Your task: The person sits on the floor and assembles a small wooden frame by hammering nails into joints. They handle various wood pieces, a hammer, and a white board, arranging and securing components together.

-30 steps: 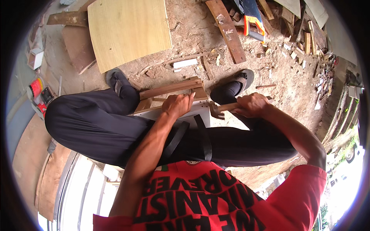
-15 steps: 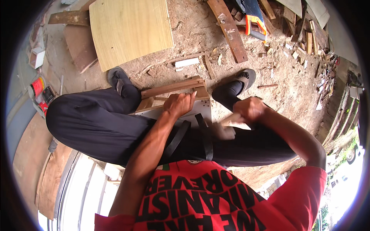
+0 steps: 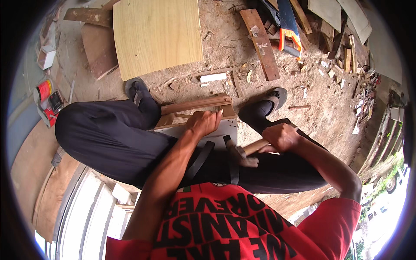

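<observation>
My right hand [image 3: 282, 137] is wrapped round the wooden handle of a hammer [image 3: 255, 147], whose slightly blurred head hangs over my right thigh, beside a dark strap. Between my legs stands a wooden frame or box [image 3: 197, 104] with a pale panel [image 3: 225, 130] on its near side. My left hand [image 3: 204, 123] rests at the panel's upper edge with fingers curled together and the thumb pointing up. Whatever sits in that pinch is too small to make out.
A light wood board [image 3: 158, 37] lies on the dirt floor ahead, left of a brown plank [image 3: 260, 43]. Beyond that is a handsaw [image 3: 289, 32] with an orange and grey handle. Wood scraps [image 3: 346, 47] pile up at the far right. Cans [image 3: 44, 91] stand at the left.
The hammer has swung a little left and lower in my right hand, and its head shows less blur. My left hand stays at the panel's edge. The whole view has shifted slightly.
</observation>
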The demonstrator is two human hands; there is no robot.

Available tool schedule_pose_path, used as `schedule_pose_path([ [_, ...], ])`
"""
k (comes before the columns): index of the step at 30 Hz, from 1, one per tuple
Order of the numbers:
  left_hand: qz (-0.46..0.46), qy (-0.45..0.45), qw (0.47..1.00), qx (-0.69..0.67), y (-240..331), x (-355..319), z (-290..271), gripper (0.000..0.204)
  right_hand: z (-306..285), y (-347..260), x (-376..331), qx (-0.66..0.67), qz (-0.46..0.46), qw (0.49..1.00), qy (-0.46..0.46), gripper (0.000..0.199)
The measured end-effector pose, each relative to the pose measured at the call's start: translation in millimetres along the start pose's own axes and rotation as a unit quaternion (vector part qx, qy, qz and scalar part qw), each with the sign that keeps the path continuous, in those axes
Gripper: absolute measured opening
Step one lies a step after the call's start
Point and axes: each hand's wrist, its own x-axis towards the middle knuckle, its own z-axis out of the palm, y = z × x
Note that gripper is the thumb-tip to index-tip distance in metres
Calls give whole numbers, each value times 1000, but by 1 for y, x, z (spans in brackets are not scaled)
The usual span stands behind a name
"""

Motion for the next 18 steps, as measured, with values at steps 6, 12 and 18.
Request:
schedule_pose_path([
  [6,14,-1,1000,11,0,-4,1,44,18,24,-12,-116,123,985,-32,44],
  [12,-7,-28,1000,9,3,3,-7,45,15,20,2,-11,119,992,-33,49],
  [18,55,-42,997,35,2,-3,-10,41,2,13,6,1,-29,998,58,49],
])
